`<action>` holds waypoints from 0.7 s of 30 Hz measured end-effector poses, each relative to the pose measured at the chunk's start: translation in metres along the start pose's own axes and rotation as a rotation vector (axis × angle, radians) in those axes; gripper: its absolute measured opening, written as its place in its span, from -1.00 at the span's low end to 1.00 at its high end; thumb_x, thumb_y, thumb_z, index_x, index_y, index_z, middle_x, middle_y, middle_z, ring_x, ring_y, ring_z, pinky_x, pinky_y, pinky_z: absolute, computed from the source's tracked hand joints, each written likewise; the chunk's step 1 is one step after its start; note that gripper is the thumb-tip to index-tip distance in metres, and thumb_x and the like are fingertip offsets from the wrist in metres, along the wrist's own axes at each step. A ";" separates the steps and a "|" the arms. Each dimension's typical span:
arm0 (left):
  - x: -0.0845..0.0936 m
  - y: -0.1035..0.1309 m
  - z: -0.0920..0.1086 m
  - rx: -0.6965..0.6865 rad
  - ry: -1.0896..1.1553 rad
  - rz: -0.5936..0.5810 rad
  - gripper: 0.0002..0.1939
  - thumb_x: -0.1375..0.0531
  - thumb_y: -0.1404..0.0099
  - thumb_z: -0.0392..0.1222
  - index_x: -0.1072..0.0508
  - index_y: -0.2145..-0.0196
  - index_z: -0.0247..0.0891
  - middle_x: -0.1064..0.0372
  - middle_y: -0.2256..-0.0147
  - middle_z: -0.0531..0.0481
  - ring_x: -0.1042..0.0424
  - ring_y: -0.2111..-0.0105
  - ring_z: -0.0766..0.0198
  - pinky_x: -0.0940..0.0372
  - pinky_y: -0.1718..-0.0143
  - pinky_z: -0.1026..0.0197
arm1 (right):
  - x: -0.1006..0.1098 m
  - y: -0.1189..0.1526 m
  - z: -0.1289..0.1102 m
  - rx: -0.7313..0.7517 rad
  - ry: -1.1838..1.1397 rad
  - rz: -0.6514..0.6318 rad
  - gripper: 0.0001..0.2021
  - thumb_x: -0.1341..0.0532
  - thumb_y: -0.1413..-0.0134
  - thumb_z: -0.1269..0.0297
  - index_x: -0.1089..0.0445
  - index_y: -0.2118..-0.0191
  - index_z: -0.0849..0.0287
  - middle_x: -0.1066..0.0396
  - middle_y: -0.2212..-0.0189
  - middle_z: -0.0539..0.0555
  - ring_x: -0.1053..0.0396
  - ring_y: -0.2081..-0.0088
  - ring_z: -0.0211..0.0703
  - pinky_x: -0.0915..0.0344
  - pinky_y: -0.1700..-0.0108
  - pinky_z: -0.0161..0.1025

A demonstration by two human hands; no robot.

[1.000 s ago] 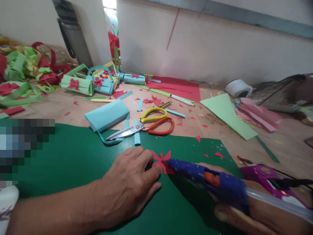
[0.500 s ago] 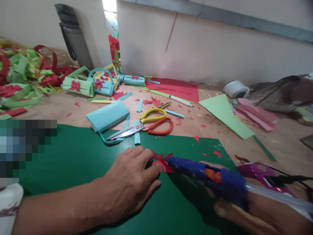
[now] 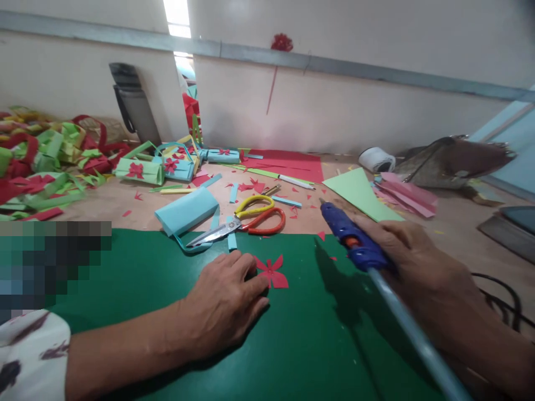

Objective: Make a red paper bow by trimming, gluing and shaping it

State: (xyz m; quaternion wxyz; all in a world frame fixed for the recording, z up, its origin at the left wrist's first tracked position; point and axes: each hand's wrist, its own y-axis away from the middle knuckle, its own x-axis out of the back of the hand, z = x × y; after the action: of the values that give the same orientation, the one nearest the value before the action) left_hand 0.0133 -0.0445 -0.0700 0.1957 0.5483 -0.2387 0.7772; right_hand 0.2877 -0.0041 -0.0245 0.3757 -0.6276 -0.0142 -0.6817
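"So, where is the flower (image 3: 275, 274) lying?"

"On the mat (image 3: 137, 278), near its far edge; the left hand (image 3: 229, 295) is touching the flower's left petals. Whether that grip is pinching or only pressing, I can't tell."

"And the right hand (image 3: 422, 273)?"

"Its grip is clamping the glue gun (image 3: 368, 250) above the mat, clear of the flower. Scissors (image 3: 236, 224) are straddling the mat's far edge."

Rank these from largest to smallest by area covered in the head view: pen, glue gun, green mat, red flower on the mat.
1. Green mat
2. Glue gun
3. Red flower, partly covered by the left hand
4. Pen
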 end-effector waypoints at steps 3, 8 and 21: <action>0.000 0.000 0.000 0.001 -0.014 0.022 -0.77 -0.01 -0.30 -0.12 -0.41 0.20 -0.18 -0.29 0.28 -0.09 -0.24 0.30 0.17 -0.21 0.28 0.09 | -0.010 0.001 0.007 0.163 0.260 -0.012 -0.50 0.04 -0.03 0.56 -0.18 -0.11 0.14 -0.35 0.19 0.21 -0.35 0.30 0.03 -0.24 0.39 -0.16; 0.000 0.000 0.001 -0.011 -0.017 0.055 -0.80 -0.03 -0.28 -0.17 -0.42 0.22 -0.20 -0.29 0.29 -0.09 -0.25 0.32 0.19 -0.21 0.31 0.11 | -0.018 -0.006 0.007 0.232 0.495 -0.185 -0.57 0.06 -0.13 0.55 -0.17 -0.12 0.26 -0.35 0.19 0.30 -0.29 0.25 0.13 -0.16 0.28 -0.03; 0.000 0.002 0.003 -0.019 -0.011 0.055 -0.80 -0.02 -0.28 -0.21 -0.42 0.23 -0.21 -0.28 0.30 -0.08 -0.25 0.31 0.19 -0.22 0.30 0.11 | -0.002 -0.017 0.009 0.173 -0.094 -0.319 -0.67 -0.18 0.03 0.37 -0.34 0.07 0.11 -0.38 0.11 0.16 -0.32 0.12 0.04 -0.20 0.19 -0.13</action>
State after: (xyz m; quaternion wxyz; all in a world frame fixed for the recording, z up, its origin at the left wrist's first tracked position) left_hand 0.0144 -0.0472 -0.0693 0.1784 0.5437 -0.2621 0.7771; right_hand 0.2863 0.0136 -0.0169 0.3145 -0.6139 -0.1896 -0.6988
